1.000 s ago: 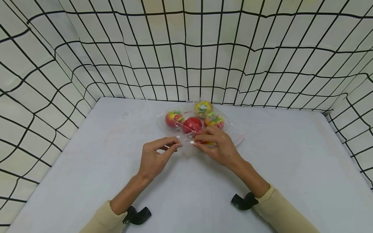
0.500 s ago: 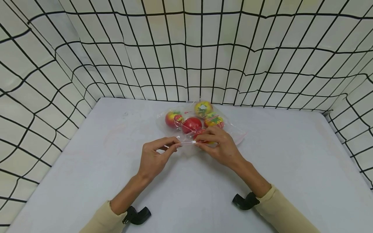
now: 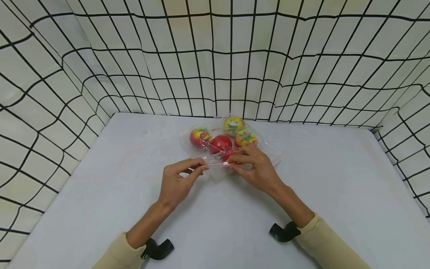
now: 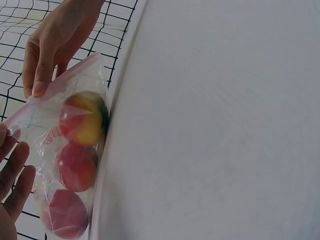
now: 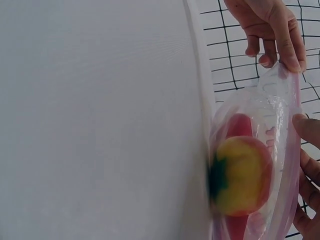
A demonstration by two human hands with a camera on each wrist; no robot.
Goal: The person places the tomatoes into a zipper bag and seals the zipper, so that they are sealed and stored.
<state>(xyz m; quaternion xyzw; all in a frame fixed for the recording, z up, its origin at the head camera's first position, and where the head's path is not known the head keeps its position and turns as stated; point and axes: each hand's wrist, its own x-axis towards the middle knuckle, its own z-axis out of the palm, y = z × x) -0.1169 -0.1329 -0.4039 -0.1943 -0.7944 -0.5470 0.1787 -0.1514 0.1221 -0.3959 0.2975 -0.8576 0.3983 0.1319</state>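
A clear zip bag (image 3: 216, 129) with a pink-edged top lies at the far middle of the table. Inside are several round fruits (image 3: 220, 144), red and yellow, some with green tops. My left hand (image 3: 178, 183) pinches the left end of the bag's top edge between thumb and fingertips. Just to its right, my right hand (image 3: 255, 168) pinches that same edge at a small white slider (image 3: 225, 163), which its fingertips partly hide. Between both hands the edge is drawn straight. In the right wrist view one fruit (image 5: 243, 175) shows large behind the plastic.
White cloth covers the table (image 3: 215, 224). Black netting (image 3: 231, 63) hangs in front of white walls at the back and sides. A black curved device is on each wrist, the left one (image 3: 159, 249) and the right one (image 3: 284, 232).
The right hand and the white slider have shifted slightly to the right along the bag's edge. The left hand keeps its pinch in place, and the fruits stay put.
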